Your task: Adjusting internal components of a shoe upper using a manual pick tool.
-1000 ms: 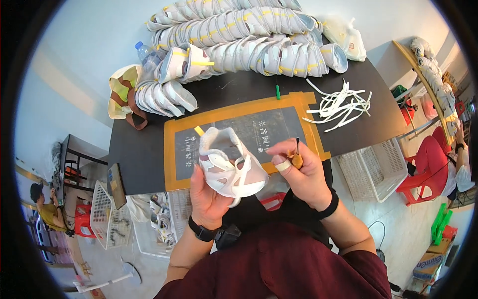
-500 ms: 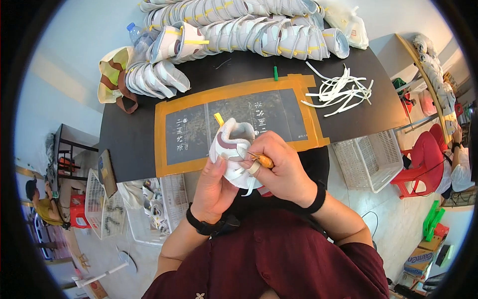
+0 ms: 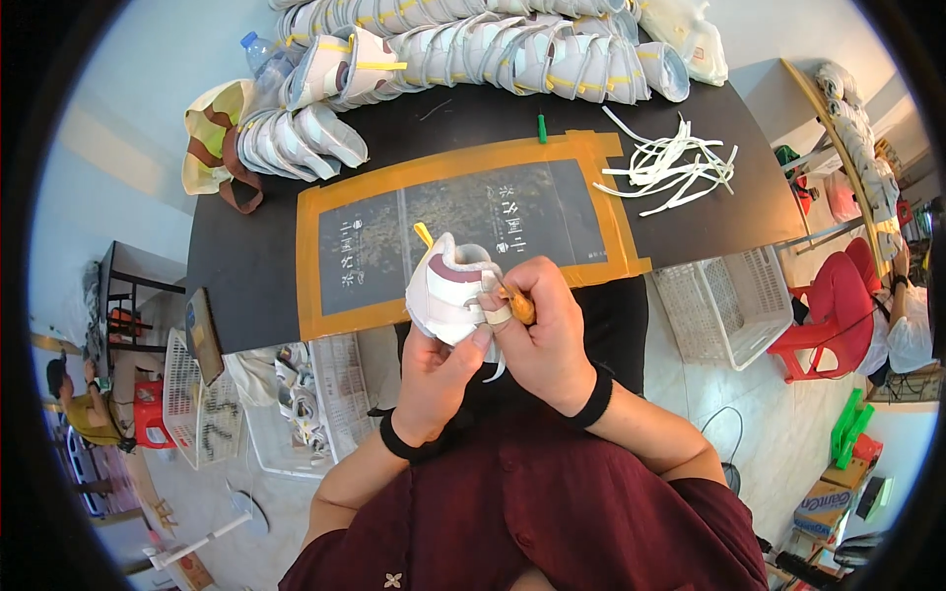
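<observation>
A small white and pale grey shoe upper, with a maroon patch near its collar and a yellow tab, is held up over the table's near edge. My left hand grips its lower edge, thumb in front. In my right hand is an awl-like tool with an orange-brown wooden handle. That hand is closed at the upper's right side, and a beige band wraps one finger. The tool's tip cannot be made out. A white lace end hangs below the upper between my hands.
Long rows of nested shoe uppers line the table's back. Loose white laces lie at right, near a small green-handled tool. A taped dark sheet covers the table's middle. White crates and a red chair stand beyond.
The shoe upper has turned, showing more of its pale side. My left hand has shifted lower along its edge, and the tool's handle stands steeper in my right hand.
</observation>
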{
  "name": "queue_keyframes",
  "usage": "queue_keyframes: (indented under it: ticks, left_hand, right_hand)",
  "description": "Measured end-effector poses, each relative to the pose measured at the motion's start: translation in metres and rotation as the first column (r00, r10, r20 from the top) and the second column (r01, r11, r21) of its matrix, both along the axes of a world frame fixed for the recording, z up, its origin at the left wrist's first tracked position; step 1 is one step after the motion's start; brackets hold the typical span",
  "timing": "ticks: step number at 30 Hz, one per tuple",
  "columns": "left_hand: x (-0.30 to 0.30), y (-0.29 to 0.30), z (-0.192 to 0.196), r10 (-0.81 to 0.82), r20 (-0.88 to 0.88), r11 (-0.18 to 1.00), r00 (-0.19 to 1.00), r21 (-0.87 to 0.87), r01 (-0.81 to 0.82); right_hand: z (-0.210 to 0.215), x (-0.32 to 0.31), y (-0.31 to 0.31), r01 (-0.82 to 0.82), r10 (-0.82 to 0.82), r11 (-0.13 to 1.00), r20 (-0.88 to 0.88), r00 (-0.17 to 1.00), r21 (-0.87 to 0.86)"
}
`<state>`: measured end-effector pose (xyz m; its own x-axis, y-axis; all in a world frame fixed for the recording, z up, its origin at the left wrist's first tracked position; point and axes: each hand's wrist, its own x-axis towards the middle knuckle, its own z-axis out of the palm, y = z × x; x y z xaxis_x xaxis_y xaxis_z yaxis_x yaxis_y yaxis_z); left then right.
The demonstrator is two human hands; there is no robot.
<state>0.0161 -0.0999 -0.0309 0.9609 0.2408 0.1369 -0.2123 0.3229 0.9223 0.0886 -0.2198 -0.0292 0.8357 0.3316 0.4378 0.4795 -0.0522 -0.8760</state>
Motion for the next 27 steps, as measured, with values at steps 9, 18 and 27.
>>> queue_keyframes:
  ticks: [9, 18, 27]
  left_hand:
    - [-0.006, -0.003, -0.003, 0.083, -0.209, 0.978, 0.974, -0.169, -0.119]
    - [-0.010, 0.012, -0.002, 0.042, -0.222, 0.867, 0.974, -0.477, -0.146]
    - [-0.009, 0.011, -0.001, 0.007, -0.263, 0.894, 0.965, -0.430, -0.124]
  right_hand:
    - [0.002, -0.006, -0.001, -0.060, 0.067, 0.993, 0.064, 0.996, -0.100]
    - [-0.001, 0.009, -0.038, -0.142, 0.138, 0.990, 0.142, 0.980, 0.017]
    - [-0.004, 0.005, -0.046, -0.353, 0.364, 0.929, 0.091, 0.927, -0.114]
